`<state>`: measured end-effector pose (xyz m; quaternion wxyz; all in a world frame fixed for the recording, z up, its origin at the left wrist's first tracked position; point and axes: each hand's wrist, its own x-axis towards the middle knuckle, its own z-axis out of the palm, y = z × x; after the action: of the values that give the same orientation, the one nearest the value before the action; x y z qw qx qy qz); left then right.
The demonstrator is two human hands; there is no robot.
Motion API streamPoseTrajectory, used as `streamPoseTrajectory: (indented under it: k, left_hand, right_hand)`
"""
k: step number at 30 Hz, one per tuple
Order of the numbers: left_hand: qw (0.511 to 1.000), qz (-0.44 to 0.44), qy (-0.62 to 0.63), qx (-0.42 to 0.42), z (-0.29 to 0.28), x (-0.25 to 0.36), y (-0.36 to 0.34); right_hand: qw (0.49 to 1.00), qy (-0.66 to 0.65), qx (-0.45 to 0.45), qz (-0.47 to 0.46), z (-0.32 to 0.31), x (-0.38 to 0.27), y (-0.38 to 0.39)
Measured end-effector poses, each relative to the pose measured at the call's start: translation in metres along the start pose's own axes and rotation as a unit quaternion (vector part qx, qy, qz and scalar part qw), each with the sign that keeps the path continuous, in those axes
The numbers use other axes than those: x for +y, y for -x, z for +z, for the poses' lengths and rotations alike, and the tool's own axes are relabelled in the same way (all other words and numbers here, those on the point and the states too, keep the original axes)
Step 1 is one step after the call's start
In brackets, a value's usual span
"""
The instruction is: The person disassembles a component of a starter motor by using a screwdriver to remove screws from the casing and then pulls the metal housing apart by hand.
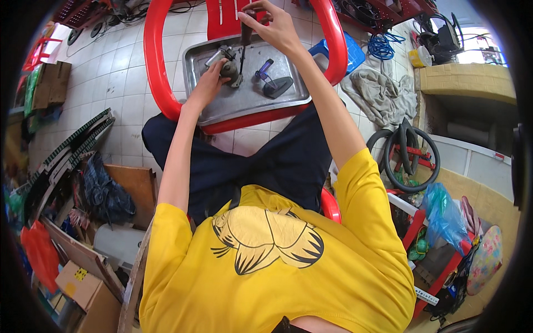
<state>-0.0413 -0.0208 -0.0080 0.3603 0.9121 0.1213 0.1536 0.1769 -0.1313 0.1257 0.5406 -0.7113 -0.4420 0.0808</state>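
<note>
A shallow metal tray (211,117) rests on the seat of a red plastic chair (161,33) in front of my knees. My left hand (207,84) is closed round a grey metal part (230,70), perhaps a small motor, at the tray's left side. Above it, my right hand (277,30) grips the dark handle of a screwdriver (246,34), whose shaft points down to that part. Farther right in the tray lie a small purple, clear-looking piece (264,69) and a flat dark grey piece (278,87).
Beyond the chair's right arm are a blue plastic stool or box (355,54), a coil of blue cable (384,45) and a crumpled grey cloth (383,97). Black tubing (413,180) lies at right. Boards, a cardboard box (79,284) and a red bag (39,252) crowd the left.
</note>
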Motion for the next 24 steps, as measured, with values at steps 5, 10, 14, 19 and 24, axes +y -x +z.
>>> streamPoseTrajectory:
  k: [5, 10, 14, 19, 24]
  left_hand:
    - [0.998, -0.019, 0.046, -0.033, -0.009, 0.006, 0.001]
    - [0.997, -0.029, 0.052, -0.046, -0.019, 0.007, -0.004]
    - [0.995, -0.033, 0.065, -0.068, -0.019, 0.009, -0.011]
    - [0.989, -0.09, 0.055, -0.104, -0.027, 0.016, -0.013]
    - [0.991, -0.078, 0.065, -0.088, -0.027, 0.013, -0.013]
  right_hand:
    - [0.993, -0.075, -0.059, 0.075, -0.012, 0.001, -0.007]
    - [0.978, -0.155, -0.127, 0.056, -0.012, -0.003, -0.021]
    - [0.982, -0.084, -0.165, 0.039, -0.004, 0.014, -0.031]
    - [0.945, -0.249, -0.181, 0.108, -0.004, 0.017, -0.039]
    - [0.963, -0.236, -0.098, 0.083, 0.015, 0.0, -0.033]
